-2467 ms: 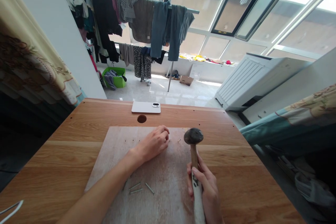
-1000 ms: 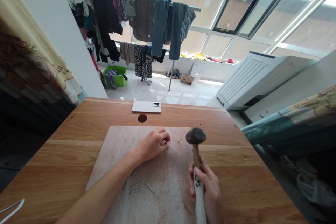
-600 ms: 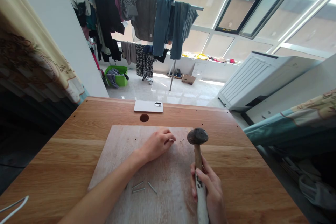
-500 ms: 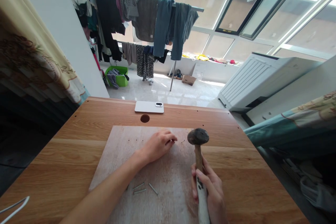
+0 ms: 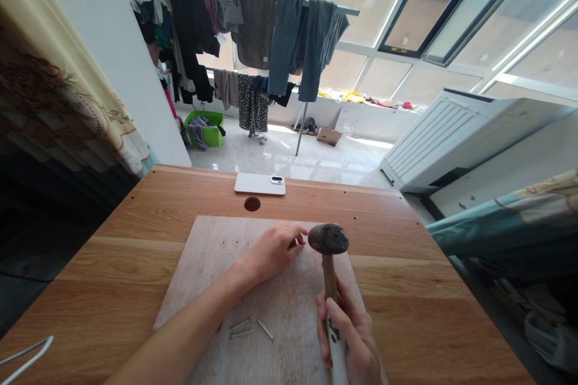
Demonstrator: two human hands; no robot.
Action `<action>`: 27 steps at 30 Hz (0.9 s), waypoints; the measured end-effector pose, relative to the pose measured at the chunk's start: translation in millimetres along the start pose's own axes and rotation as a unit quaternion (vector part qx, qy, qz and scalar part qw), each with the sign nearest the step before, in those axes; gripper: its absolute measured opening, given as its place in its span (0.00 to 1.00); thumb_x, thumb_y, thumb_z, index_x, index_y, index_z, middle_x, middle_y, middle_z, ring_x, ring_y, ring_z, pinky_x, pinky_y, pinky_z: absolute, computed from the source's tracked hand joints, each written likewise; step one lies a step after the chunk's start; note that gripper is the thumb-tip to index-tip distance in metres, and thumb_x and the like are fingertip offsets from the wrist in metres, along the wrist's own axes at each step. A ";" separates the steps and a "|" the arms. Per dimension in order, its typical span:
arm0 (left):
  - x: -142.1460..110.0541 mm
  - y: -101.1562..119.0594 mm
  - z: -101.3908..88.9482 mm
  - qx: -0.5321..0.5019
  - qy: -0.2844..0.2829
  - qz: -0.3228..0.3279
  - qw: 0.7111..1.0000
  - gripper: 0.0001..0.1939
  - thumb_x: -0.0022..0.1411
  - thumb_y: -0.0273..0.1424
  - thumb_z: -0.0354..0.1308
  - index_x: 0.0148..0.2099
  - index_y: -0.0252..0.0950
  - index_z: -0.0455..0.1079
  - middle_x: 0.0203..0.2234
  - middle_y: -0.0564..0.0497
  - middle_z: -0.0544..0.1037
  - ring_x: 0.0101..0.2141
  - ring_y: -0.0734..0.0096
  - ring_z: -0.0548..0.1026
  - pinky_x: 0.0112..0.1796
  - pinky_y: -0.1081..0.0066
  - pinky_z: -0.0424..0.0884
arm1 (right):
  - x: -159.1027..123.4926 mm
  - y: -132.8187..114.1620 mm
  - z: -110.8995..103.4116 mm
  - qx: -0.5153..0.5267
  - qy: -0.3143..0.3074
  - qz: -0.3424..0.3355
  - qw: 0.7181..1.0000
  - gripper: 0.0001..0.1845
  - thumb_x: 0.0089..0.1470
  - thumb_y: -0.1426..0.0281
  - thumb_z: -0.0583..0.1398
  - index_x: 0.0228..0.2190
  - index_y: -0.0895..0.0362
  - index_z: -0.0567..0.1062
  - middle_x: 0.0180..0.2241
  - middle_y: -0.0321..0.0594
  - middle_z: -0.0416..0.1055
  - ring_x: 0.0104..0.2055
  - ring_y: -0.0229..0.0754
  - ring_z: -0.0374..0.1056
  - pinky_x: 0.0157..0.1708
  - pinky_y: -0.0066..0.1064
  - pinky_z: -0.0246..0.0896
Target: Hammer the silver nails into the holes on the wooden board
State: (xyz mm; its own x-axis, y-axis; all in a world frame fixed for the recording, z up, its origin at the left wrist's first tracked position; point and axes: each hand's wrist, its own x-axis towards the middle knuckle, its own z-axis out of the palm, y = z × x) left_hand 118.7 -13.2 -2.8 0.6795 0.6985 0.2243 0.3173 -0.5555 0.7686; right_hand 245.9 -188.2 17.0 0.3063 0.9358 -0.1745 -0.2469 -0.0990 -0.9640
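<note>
In my right hand [image 5: 347, 331] is a hammer [image 5: 329, 239] with a dark, blunt head and a worn, pale handle, its head raised over the right part of a pale wooden board [image 5: 271, 307]. My left hand [image 5: 280, 249] rests on this board with fingers curled, the fingertips close to the left side of the hammer head. Whatever may be between those fingers is hidden. Several loose nails [image 5: 265, 329] lie on the board near my left forearm. Small dark marks or holes [image 5: 237, 242] form a row left of my left hand.
Under the board is a wooden table [image 5: 419, 295] with a round hole [image 5: 251, 204]. A white phone [image 5: 259, 183] lies near its far edge. Beyond stand a laundry rack with clothes [image 5: 284, 42] and a green basket [image 5: 215, 135]. A white wire [image 5: 31, 352] is at lower left.
My right hand has moved the hammer left, its head now beside my left fingertips. A small nail seen earlier right of my left hand is now hidden. The left hand has barely moved.
</note>
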 end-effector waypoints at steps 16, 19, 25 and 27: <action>0.2 3.0 -1.6 0.008 0.006 -0.003 1.000 0.18 0.64 0.20 0.57 0.54 0.39 0.75 0.35 0.51 0.81 0.35 0.67 0.77 0.39 0.71 0.70 | -0.9 0.5 0.7 -0.046 -0.018 0.019 0.999 0.27 0.63 0.52 0.62 0.57 0.54 0.75 0.27 0.31 0.70 0.13 0.30 0.60 0.11 0.22 0.59; -0.5 2.3 0.3 0.010 0.011 -0.005 1.000 0.16 0.65 0.22 0.58 0.53 0.39 0.75 0.35 0.52 0.81 0.35 0.67 0.77 0.39 0.70 0.71 | -0.1 -1.1 2.3 -0.045 -0.010 0.011 0.999 0.28 0.62 0.51 0.63 0.57 0.54 0.75 0.27 0.32 0.70 0.13 0.30 0.60 0.11 0.22 0.58; 2.0 3.4 -9.3 -0.041 -0.014 -0.014 0.999 0.14 0.64 0.24 0.59 0.52 0.37 0.72 0.36 0.51 0.80 0.34 0.69 0.77 0.38 0.71 0.72 | -1.5 0.8 3.0 -0.027 0.002 0.009 1.000 0.25 0.61 0.52 0.64 0.55 0.52 0.75 0.28 0.31 0.70 0.14 0.30 0.61 0.11 0.21 0.57; -1.1 11.3 -26.0 -0.022 -0.037 -0.006 0.999 0.12 0.63 0.27 0.61 0.49 0.37 0.71 0.38 0.50 0.78 0.36 0.68 0.77 0.39 0.70 0.72 | -1.8 2.6 1.7 -0.016 0.016 0.003 1.000 0.26 0.61 0.52 0.64 0.56 0.50 0.74 0.28 0.30 0.70 0.14 0.30 0.62 0.12 0.20 0.58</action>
State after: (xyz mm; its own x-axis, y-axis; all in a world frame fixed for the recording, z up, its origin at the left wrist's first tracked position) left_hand 104.4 -8.5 21.3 0.7227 0.6697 0.1710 0.2984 -0.5255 0.7968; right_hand 243.2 -189.6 15.1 0.3343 0.9238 -0.1869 -0.2190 -0.1167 -0.9687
